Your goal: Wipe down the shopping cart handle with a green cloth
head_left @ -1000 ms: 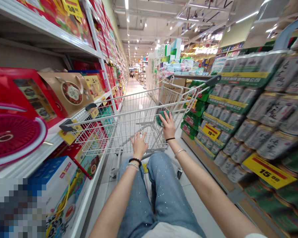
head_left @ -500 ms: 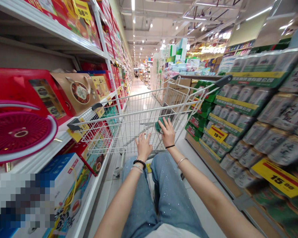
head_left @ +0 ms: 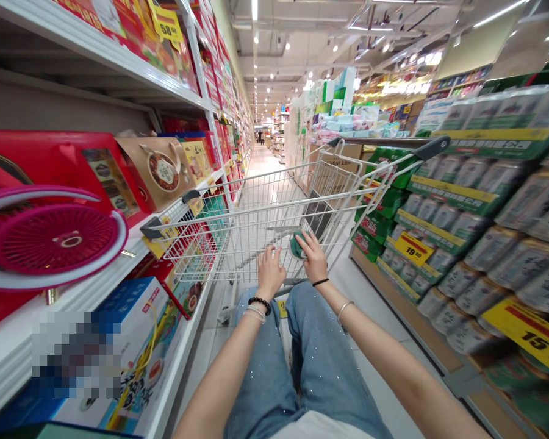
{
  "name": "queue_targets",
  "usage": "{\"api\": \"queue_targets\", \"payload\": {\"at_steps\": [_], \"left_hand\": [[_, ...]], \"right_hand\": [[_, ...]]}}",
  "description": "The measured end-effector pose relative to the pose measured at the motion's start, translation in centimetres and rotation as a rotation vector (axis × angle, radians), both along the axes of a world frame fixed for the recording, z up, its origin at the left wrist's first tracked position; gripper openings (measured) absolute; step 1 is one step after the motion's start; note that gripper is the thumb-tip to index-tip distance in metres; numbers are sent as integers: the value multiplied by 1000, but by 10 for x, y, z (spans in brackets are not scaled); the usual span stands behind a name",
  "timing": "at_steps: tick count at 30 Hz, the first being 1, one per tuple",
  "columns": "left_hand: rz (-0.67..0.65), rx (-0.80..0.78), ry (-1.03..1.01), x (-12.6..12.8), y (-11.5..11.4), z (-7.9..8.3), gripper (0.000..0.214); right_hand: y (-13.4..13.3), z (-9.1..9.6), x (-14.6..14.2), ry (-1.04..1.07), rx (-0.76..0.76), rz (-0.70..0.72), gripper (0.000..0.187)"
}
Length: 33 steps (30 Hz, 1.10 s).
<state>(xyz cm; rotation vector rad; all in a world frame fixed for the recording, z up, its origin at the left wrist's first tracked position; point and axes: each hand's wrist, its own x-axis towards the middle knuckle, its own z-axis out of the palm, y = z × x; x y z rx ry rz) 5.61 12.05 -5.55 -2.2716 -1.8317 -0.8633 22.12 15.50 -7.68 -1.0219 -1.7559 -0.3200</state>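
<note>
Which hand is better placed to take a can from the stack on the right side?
Probably the right hand: it rests on the shopping cart on the side nearer the stacked cans. The left hand is further from them, on the side of the gift boxes.

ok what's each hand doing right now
left hand: open, resting against the wire shopping cart
right hand: on a green item, cannot tell if gripping it
</note>
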Motion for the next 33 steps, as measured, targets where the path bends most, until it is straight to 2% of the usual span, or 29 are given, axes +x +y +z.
{"api": "queue_targets", "payload": {"at_steps": [3,5,7,12,14,15,17,21,23,24,26,31,33], "left_hand": [[54,71,30,-12,-2,-1,65],[117,94,36,-19,-1,-2,66],[148,90,32,-25,-1,-4,67],[129,38,28,-34,-1,-8,64],[131,30,36,-35,-1,-8,64],[139,32,43,-36,-1,-8,64],[159,39,58,-36,2,-7,64],[172,15,71,-33,8,-8,66],[174,14,60,-31,10,-10,67],[176,19,51,-30,10,-11,68],[174,33,34,-29,10,-13,68],[153,60,24,-30,10,-17,71],[147,54,21,-30,9,-16,73]], "right_hand": [[9,32,5,55,53,-8,83],[16,41,5,59,64,-18,81],[22,33,0,52,52,-35,79],[17,-18,-12,-9,-26,-22,81],[11,-26,-11,-41,-46,-3,82],[9,-25,-9,-49,-46,0,83],[8,-11,-5,-48,-20,-10,83],[20,31,-5,-56,80,-52,77],[29,41,-10,-73,112,-66,73],[33,41,-14,-76,121,-74,72],[37,27,-20,-72,132,-91,69],[28,-28,-28,-108,100,-29,65],[21,-33,-28,-86,87,13,67]]}}
